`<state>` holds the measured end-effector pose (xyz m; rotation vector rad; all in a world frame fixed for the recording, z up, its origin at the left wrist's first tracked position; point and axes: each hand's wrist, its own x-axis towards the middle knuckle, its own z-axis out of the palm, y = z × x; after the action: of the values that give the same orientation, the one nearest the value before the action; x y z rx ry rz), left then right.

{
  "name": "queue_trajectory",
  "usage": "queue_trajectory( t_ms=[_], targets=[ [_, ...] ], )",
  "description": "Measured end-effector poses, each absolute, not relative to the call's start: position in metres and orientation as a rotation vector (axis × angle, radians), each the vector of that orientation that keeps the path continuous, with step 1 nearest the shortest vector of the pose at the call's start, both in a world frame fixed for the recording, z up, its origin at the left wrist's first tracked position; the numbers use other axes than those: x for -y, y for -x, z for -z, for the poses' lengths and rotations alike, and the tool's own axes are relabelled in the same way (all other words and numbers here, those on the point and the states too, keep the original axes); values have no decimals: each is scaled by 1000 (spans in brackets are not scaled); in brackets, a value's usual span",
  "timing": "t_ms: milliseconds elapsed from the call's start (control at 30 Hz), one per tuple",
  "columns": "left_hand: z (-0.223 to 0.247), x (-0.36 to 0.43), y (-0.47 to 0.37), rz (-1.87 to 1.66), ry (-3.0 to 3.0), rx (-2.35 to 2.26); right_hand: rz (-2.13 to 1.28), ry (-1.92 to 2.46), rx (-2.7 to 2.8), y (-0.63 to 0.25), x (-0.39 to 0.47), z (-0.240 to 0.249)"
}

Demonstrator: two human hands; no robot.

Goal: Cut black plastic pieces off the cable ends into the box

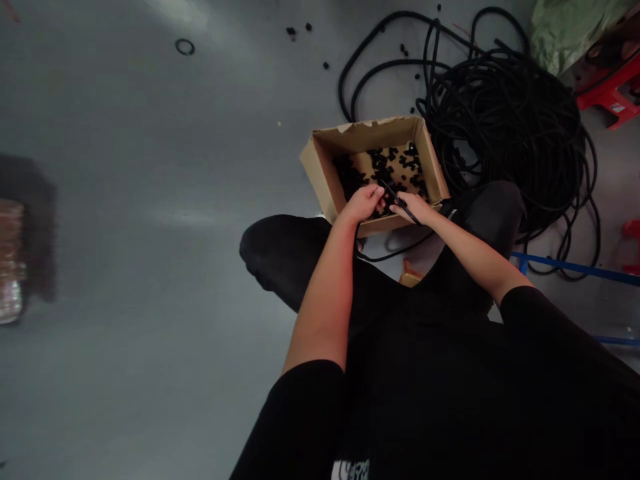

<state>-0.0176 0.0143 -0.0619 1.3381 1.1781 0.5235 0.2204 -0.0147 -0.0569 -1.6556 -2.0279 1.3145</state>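
My left hand is closed over the near part of an open cardboard box. A black cord loops below the box and runs up to this hand; its end in the fingers is hard to make out. My right hand is wrapped round dark scissors, whose slim tip points up and left, close to my left fingers. Many short black cut pieces lie scattered on the box floor under both hands.
A big tangled heap of black cord lies right of the box. Beyond it are a pale green sack and a red stool. A blue metal bar is at right. A black ring lies on the grey floor.
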Motion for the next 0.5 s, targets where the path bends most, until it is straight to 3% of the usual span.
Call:
queue_trajectory(
  t_ms=[500],
  targets=[
    [67,-18,23,-670,-1184,-1188,-1330,1698,1900,-224,17,61]
  ],
)
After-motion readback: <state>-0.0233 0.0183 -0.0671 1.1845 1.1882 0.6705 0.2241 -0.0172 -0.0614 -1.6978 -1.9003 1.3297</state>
